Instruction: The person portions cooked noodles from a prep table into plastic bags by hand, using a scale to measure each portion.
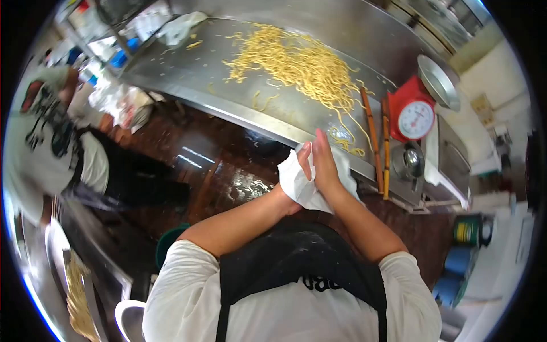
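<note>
A crumpled white cloth (293,178), perhaps a paper towel, is pressed between my two palms in front of my black apron. My left hand (289,200) is largely covered by it; some fingers show above its top edge. My right hand (325,169) lies against the cloth from the other side, fingers straight and pointing up. Just beyond my hands is the front edge of a steel worktable (228,105). Yellow noodles (296,62) are spread in a heap across it, with a few strands trailing toward me.
Two wooden sticks (371,137) lie right of the noodles. Beside them are a red dial scale (413,114) with a metal pan (437,82) and a round metal container (408,161). Plastic bags (181,28) lie at the table's far left. Another person (51,131) stands at left. The floor (216,165) looks wet.
</note>
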Motion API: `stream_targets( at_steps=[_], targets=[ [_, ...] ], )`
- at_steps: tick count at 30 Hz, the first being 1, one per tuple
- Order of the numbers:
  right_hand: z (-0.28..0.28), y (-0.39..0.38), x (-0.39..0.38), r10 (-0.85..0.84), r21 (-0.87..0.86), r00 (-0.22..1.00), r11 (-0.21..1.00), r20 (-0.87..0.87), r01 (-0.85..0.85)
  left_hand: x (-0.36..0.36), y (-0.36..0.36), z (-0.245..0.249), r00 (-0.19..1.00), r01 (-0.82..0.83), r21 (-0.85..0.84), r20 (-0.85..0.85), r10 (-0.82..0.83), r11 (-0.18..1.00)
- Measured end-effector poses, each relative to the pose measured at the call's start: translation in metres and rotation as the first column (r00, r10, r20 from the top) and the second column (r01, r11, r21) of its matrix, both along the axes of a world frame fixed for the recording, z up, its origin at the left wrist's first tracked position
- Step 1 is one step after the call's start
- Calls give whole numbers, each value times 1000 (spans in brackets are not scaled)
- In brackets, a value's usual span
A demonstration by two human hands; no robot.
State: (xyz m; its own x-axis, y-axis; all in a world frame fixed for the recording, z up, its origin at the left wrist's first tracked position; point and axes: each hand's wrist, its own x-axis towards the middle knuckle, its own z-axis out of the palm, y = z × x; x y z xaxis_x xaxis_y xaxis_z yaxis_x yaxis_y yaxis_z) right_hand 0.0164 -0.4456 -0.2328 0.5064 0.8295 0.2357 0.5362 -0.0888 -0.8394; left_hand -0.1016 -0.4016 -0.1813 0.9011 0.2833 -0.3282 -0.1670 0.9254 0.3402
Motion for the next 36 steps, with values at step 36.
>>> stream_targets(
  at_steps=[36],
  targets=[
    [24, 57, 140, -146, -264, 988, 956, -58, 126, 70, 148, -22, 817, 98, 213, -575, 44, 972]
  ],
)
